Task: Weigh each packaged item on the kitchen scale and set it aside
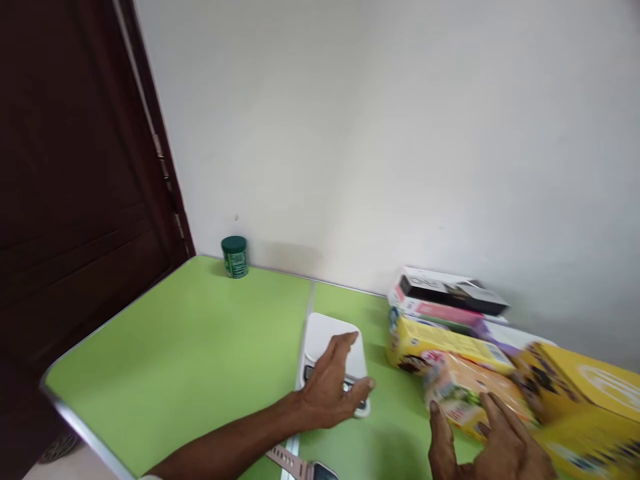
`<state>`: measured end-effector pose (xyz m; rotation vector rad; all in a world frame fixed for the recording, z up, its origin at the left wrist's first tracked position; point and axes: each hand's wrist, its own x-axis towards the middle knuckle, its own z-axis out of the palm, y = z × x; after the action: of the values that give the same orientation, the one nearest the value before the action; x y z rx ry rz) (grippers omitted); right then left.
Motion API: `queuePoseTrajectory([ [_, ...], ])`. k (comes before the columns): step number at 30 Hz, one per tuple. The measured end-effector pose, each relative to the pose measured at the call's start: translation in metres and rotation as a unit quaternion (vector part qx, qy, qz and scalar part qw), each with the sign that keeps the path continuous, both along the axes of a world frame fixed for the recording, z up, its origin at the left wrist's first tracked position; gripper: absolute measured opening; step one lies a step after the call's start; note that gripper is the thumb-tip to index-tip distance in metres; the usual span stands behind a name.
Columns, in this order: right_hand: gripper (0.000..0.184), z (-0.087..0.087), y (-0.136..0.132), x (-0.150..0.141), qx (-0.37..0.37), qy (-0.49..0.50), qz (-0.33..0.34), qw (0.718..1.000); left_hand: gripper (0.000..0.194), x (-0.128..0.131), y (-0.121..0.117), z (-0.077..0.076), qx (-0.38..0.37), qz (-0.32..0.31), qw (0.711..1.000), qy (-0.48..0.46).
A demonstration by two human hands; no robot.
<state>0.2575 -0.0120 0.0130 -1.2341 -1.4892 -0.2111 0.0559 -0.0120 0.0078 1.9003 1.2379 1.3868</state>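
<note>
My left hand (330, 390) hovers over or rests on the lower part of a white kitchen scale (325, 337), hiding some of its dark display and buttons. Its thumb and fingers are spread, with nothing between them. At the lower right, my right hand (500, 443) is open too, thumb apart from the fingers. Just in front of it lies an orange packet (480, 387) with a picture on it; whether the fingertips touch it I cannot tell. A smartwatch with a pink strap (293, 462) shows at the bottom edge, partly cut off.
A green lidded jar (235, 257) stands at the back of the green table (210, 333). Along the wall on the right are stacked boxes, among them a black box (450, 293), a yellow pack (445, 340) and a big yellow box (595, 407). A dark door (75, 133) is at left.
</note>
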Motion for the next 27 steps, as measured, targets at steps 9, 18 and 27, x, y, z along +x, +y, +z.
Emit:
queuePoseTrajectory([
  [9,0.056,-0.018,0.041,-0.235,-0.205,0.051,0.368,0.906,0.084,-0.226,0.062,-0.042,-0.061,0.415,0.901,-0.114],
  [18,0.091,-0.074,0.141,-0.417,-0.332,0.123,0.371,0.858,0.123,-0.327,0.141,-0.051,-0.035,0.479,0.865,-0.146],
  [27,0.090,-0.061,0.215,-0.478,-0.320,0.124,0.392,0.854,0.102,-0.352,0.181,-0.044,-0.006,0.444,0.881,-0.163],
])
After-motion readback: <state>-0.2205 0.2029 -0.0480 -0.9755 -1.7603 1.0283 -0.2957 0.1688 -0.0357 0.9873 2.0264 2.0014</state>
